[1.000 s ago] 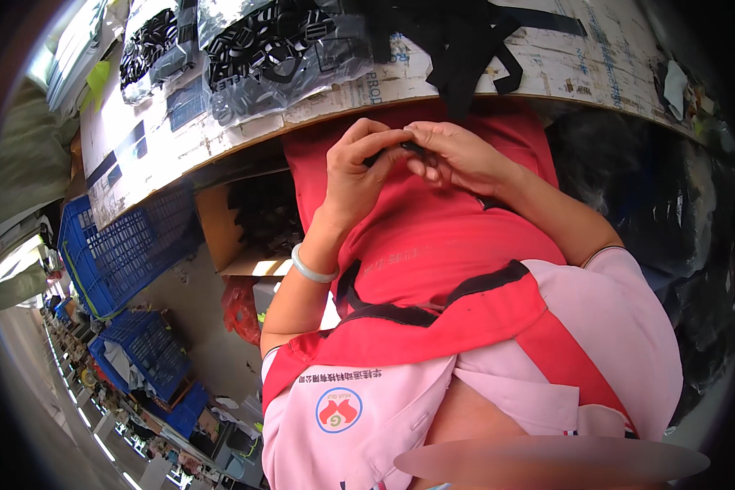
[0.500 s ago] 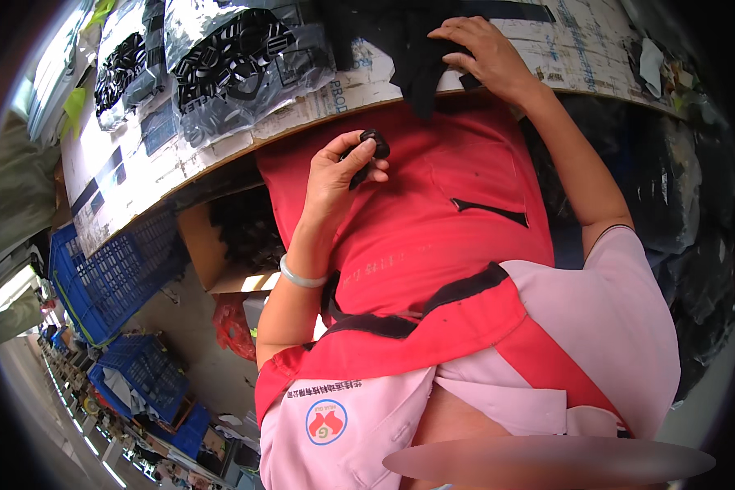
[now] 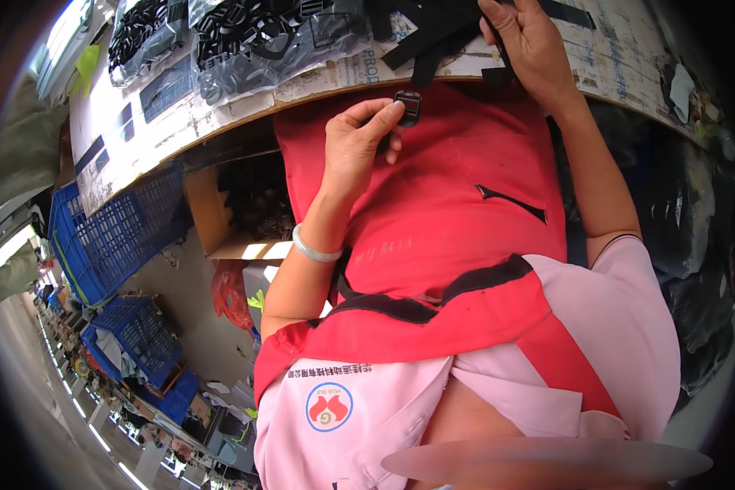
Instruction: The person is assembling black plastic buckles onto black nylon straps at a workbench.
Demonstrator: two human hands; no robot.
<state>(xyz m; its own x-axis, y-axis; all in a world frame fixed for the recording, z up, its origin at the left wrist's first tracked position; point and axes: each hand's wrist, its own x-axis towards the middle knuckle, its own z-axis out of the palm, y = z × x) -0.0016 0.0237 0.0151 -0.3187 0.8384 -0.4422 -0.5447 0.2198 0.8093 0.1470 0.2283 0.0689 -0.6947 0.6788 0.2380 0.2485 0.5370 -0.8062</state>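
My left hand (image 3: 359, 135), with a pale bangle at its wrist, is closed in a pinch on a black plastic buckle (image 3: 409, 107). The buckle is held up over my red apron, just short of the table edge. At the far right, my right hand (image 3: 535, 61) is over the table with thumb and fingers closed on a black webbing strap (image 3: 504, 59). Its fingertips are partly cut off by the top of the view. More black straps (image 3: 441, 41) lie in a loose heap beside that hand, to its left.
Clear plastic bags of black buckles (image 3: 261, 41) sit on the white-topped table (image 3: 220, 131). Below it is a cardboard box (image 3: 212, 212) with dark pieces inside. Blue crates (image 3: 114, 233) stand at left, near a red plastic bag (image 3: 232, 294). Dark plastic-wrapped bundles (image 3: 678, 196) are at right.
My left hand has moved right and up with the buckle, which now shows its flat face. My right hand has gone farther out and right, pinching a strap away from the heap.
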